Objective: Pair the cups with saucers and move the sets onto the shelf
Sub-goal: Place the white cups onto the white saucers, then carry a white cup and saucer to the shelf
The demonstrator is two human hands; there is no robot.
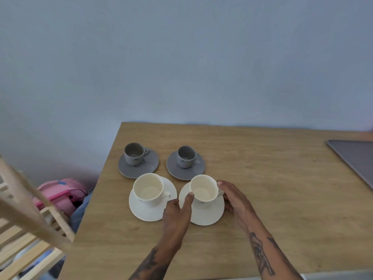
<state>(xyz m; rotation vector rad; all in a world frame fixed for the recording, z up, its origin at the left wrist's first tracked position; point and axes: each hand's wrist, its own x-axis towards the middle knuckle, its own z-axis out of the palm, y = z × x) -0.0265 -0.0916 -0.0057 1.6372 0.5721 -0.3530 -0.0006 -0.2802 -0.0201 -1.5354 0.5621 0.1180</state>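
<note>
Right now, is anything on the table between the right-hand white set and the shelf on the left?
Yes. The other white cup and saucer sits directly left of the held white set, on the path toward the wooden shelf. Lifting over it should clear.

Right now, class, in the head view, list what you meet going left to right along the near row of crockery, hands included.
Left white saucer → its white cup → left hand → right white cup → right hand.
</note>
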